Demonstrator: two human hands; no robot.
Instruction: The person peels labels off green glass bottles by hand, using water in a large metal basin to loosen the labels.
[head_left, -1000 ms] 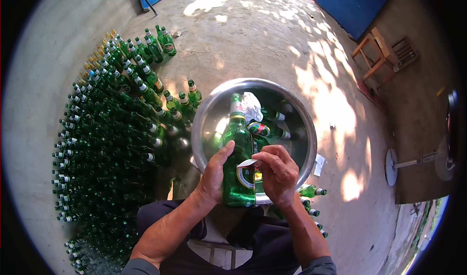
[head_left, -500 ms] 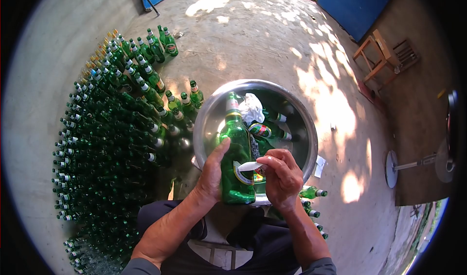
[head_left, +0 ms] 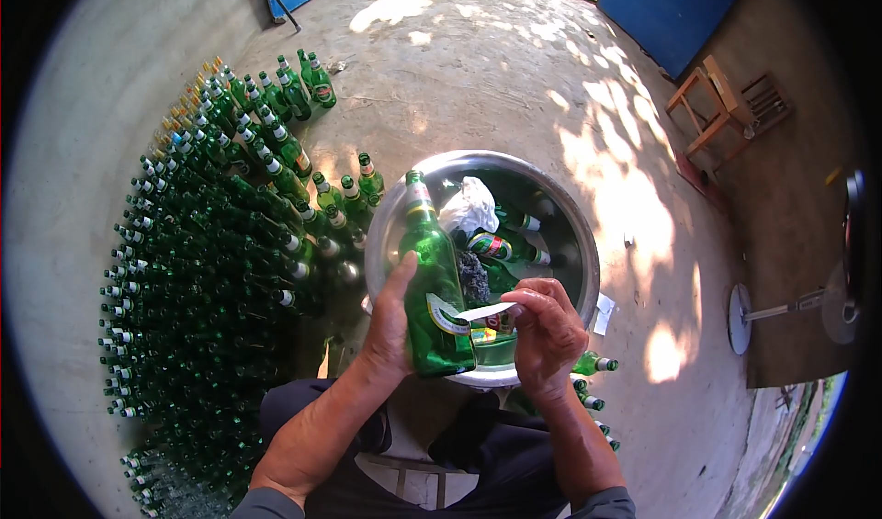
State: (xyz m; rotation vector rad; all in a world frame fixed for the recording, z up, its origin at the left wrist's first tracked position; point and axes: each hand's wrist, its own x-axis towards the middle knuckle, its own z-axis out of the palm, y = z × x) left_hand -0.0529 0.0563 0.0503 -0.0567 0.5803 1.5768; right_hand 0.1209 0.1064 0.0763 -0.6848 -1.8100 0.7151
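Observation:
My left hand (head_left: 390, 321) is wrapped round a green glass bottle (head_left: 430, 262), held nearly upright with its neck away from me, over the near left part of a metal basin (head_left: 588, 266). My right hand (head_left: 548, 335) pinches a white strip of label (head_left: 485, 311) that is partly peeled off the bottle's lower side. Beyond the hands, the basin holds green bottles (head_left: 496, 273), a crumpled white wad (head_left: 470, 205) and a dark, rough scrubber (head_left: 474, 278).
Many green bottles (head_left: 202, 289) stand packed at the left. A few bottles (head_left: 595, 364) lie right of the basin, near a white scrap (head_left: 604, 314). A wooden stool (head_left: 717, 96) and a fan base (head_left: 740, 319) are at the right.
The bottle and my left hand have shifted slightly left, and the bottle leans more. My right hand has moved a little right, and more of the label is drawn away from the glass.

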